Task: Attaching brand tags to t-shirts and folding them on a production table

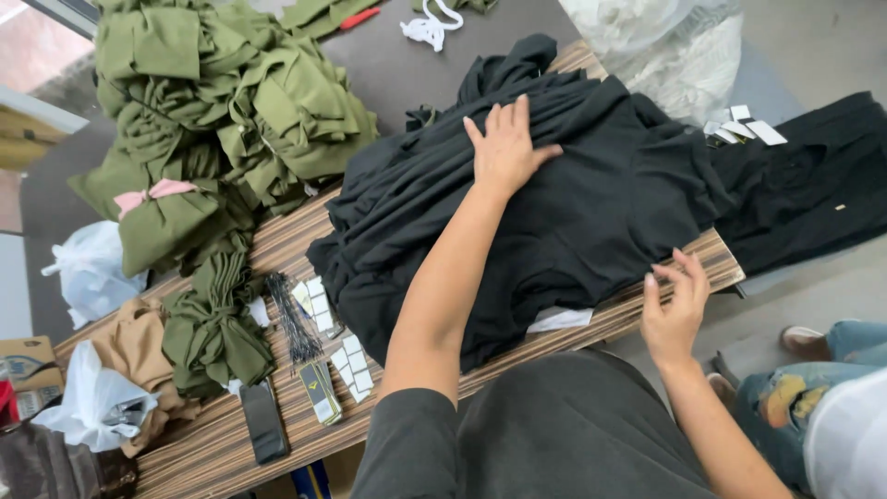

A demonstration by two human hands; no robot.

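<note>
A heap of black garments (pixel 573 212) lies across a striped wooden table (pixel 231 444). My left hand (pixel 504 148) rests flat on top of the heap, fingers spread. My right hand (pixel 676 310) is at the table's near right edge, fingers curled at the hem of the black fabric; whether it pinches the cloth I cannot tell. A white tag or paper (pixel 559 320) peeks out from under the heap's near edge.
Olive green garments (pixel 231 111) are piled at the far left, with a tied green bundle (pixel 214 328) and tan cloth (pixel 134 346) nearer. Small white tags (pixel 351 370), black ties (pixel 294 319) and a dark flat object (pixel 263 420) lie on the table. More black cloth (pixel 813 185) lies right; another person's jeans (pixel 795 393) show below.
</note>
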